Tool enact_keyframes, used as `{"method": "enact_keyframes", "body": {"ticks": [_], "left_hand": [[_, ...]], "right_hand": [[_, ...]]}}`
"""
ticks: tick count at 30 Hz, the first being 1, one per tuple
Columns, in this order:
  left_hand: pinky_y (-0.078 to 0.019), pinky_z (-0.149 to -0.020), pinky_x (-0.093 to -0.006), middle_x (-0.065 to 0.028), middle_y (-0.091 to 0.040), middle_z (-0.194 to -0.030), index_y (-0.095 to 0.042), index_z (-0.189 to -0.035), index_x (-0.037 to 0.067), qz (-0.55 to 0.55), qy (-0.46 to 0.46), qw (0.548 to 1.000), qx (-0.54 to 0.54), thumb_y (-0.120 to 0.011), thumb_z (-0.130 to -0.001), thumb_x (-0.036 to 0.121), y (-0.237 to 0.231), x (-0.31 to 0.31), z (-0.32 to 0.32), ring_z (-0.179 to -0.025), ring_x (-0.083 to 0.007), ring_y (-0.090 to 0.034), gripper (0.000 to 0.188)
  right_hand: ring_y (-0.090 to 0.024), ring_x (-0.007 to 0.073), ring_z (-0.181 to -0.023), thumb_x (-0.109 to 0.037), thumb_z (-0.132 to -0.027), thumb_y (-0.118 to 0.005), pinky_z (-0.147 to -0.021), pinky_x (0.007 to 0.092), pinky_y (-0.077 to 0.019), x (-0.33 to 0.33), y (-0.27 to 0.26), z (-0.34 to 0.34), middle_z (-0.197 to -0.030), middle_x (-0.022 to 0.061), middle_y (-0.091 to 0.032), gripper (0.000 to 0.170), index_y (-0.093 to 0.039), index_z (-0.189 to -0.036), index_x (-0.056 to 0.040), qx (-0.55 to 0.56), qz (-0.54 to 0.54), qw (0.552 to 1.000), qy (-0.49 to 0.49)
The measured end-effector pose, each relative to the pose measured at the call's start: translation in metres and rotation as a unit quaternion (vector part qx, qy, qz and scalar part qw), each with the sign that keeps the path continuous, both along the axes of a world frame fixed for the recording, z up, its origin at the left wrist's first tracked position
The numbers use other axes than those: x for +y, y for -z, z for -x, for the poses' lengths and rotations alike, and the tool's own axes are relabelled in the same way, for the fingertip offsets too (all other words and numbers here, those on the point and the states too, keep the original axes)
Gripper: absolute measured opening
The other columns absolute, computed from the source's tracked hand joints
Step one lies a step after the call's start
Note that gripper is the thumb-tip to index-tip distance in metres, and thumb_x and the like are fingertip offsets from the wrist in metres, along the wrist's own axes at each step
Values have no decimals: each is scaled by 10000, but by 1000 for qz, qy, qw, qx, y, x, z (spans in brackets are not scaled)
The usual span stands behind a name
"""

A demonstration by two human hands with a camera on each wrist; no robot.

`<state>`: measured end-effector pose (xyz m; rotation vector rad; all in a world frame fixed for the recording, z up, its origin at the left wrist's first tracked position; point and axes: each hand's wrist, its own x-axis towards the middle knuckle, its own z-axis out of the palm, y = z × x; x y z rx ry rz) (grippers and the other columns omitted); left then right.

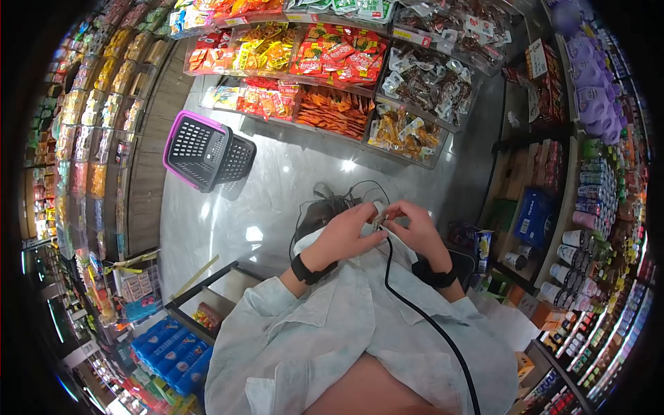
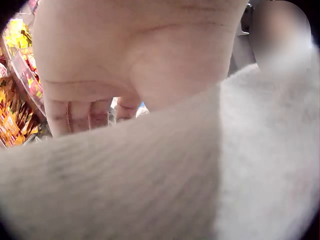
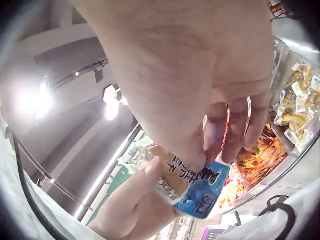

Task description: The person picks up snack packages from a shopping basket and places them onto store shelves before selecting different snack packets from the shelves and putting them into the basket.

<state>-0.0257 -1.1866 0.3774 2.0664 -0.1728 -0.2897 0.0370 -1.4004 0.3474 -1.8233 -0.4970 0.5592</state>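
Both hands meet in front of the shirt in the head view. Between them is a small snack packet (image 3: pixel 202 192), blue at one end and gold-brown with dark printed characters. The left hand (image 1: pixel 346 235) pinches one side of it, its thumb lying along the packet in the right wrist view. From the other side, the right hand (image 1: pixel 416 232) grips the packet with thumb and fingers. In the left wrist view the left palm (image 2: pixel 135 55) and a pale sleeve (image 2: pixel 115 185) fill most of the picture and hide the packet's front.
A black basket (image 1: pixel 241 158) with a magenta rim stands on the grey floor, ahead and left. Clear bins of wrapped snacks (image 1: pixel 339 59) line the front. Stocked shelves (image 1: pixel 93 138) rise at both sides. A black cable (image 1: pixel 429 321) runs down over the shirt.
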Motion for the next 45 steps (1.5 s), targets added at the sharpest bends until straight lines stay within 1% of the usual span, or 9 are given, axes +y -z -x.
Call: {"method": "enact_keyframes", "body": {"ticks": [5, 15, 24, 31, 34, 37, 41, 43, 45], "left_hand": [[-487, -763, -441, -163, -609, -931, -555, -962, 24, 8, -6, 999, 46, -714, -918, 330, 8, 15, -16, -889, -387, -611, 347], [-512, -803, -485, -182, -671, -961, -681, -1079, 54, -33, 35, 998, -35, -725, -891, 356, 35, 135, -71, -936, -398, -644, 359], [-518, -857, -415, -163, -711, -1052, -704, -1184, 67, 98, -146, 984, -40, -760, -883, 275, 33, 257, -55, -965, -334, -667, 370], [-522, -860, -373, -134, -723, -1021, -699, -1200, 80, 171, -259, 949, -62, -769, -889, 193, 43, 281, -45, -942, -298, -678, 338], [-519, -826, -317, -78, -729, -1010, -707, -1185, 57, 259, -256, 931, 1, -768, -919, 133, 37, 285, -45, -901, -163, -672, 284], [-511, -770, -287, -56, -713, -953, -709, -1124, 28, 177, -269, 945, -54, -766, -924, 116, 50, 297, -50, -829, -121, -642, 227], [-529, -760, -322, -111, -696, -890, -706, -987, 16, 179, -329, 927, -22, -759, -914, 121, 49, 322, -67, -793, -190, -661, 138], [-529, -754, -321, -122, -705, -899, -700, -973, 11, 151, -343, 926, -54, -755, -921, 145, 39, 333, -77, -799, -196, -667, 154], [-527, -745, -320, -122, -712, -881, -696, -979, 6, 125, -376, 918, 7, -745, -929, 168, 36, 337, -81, -790, -193, -673, 177]], "right_hand": [[-708, 234, -888, -69, -866, -738, -790, 344, -541, 23, 2, -17, -960, 113, -704, 219, -694, -1078, -36, -19, 14, 999, 22], [-707, 245, -991, -198, -863, -786, -897, 356, -554, 140, -29, -79, -1147, 125, -703, 422, -692, -1240, -34, -28, 52, 997, -56], [-707, 218, -1035, -185, -867, -795, -926, 343, -550, 297, -59, -126, -1146, 125, -721, 482, -655, -1298, -21, -27, 84, 973, -215], [-715, 207, -955, -199, -853, -807, -875, 328, -551, 349, -54, -134, -1035, 110, -733, 455, -666, -1248, -23, -90, 101, 953, -272], [-696, 188, -878, -205, -854, -808, -821, 322, -544, 358, -59, -144, -927, 86, -714, 375, -670, -1148, -16, -59, 127, 953, -269], [-671, 169, -816, -200, -863, -804, -776, 318, -535, 361, -57, -159, -864, 69, -688, 304, -655, -1053, -16, -40, 140, 954, -262], [-664, 157, -790, -195, -890, -785, -754, 318, -532, 359, -47, -162, -847, 65, -685, 250, -647, -1001, -19, 29, 96, 961, -259], [-673, 143, -810, -188, -922, -757, -760, 316, -534, 358, -34, -168, -864, 60, -702, 232, -658, -1044, -17, 31, 103, 951, -290], [-678, 139, -823, -184, -935, -745, -764, 315, -535, 362, -26, -173, -878, 63, -712, 237, -663, -1079, -15, 56, 101, 937, -330]]}}
